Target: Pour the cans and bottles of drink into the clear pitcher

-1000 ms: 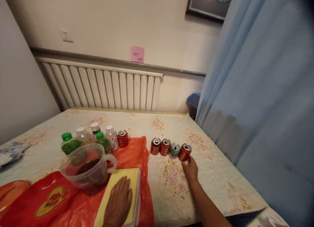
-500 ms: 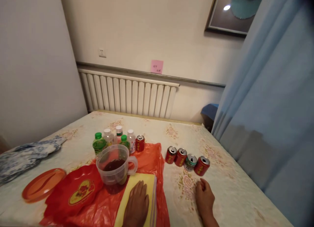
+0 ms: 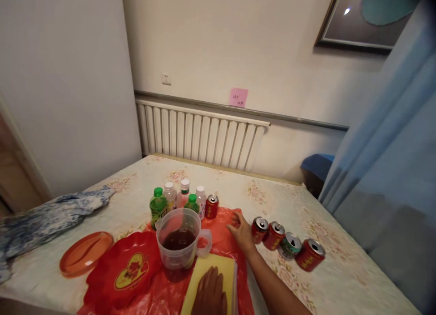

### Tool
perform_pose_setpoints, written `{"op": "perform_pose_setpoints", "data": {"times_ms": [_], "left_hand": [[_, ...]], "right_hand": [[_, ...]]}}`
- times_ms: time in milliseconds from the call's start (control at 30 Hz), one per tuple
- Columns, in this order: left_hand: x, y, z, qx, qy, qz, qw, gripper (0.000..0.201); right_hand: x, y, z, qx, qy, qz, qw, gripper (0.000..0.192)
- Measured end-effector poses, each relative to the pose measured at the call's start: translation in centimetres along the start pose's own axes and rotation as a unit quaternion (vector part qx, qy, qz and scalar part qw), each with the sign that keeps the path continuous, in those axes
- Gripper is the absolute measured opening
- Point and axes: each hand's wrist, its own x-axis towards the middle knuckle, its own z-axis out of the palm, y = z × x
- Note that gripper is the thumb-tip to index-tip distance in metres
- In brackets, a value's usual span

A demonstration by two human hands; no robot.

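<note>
Home room: radiator, curtain

No legible text; pink note unreadable.

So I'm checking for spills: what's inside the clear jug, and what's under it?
The clear jug holds dark brown liquid, filling its lower part. It stands on the orange plastic bag; the floral tablecloth beneath is covered there.

Two bare hands, bare forearm, no sleeves
</note>
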Motion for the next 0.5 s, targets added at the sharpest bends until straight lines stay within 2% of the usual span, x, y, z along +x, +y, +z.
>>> {"op": "perform_pose_setpoints", "data": {"times_ms": [100, 200, 267, 367, 500], "left_hand": [[-0.5, -0.3, 1.4, -0.005, 0.022, 0.023, 0.999, 0.040], [-1.3, -0.3, 3.3, -0.020, 0.050, 0.009, 0.998, 0.035], [-1.9, -0.1, 4.4, -0.024, 0.046, -0.004, 0.999, 0.035], [-2.7, 0.2, 5.4, -0.022, 0.026, -0.015, 0.999, 0.034], [-3.1, 0.4, 5.4, -0.022, 0.016, -0.024, 0.999, 0.032]], "right_hand": [[2.8, -0.4, 3.3, -0.043, -0.004, -0.022, 0.999, 0.062], [4.9, -0.5, 6.0, -0.064, -0.009, -0.035, 0.997, 0.063], [6.0, -0.6, 7.4, -0.069, -0.017, -0.047, 0.996, 0.062], [6.9, -0.7, 9.0, -0.076, -0.032, -0.065, 0.995, 0.058], [7.1, -0.9, 9.5, -0.087, -0.039, -0.072, 0.993, 0.040]]}}
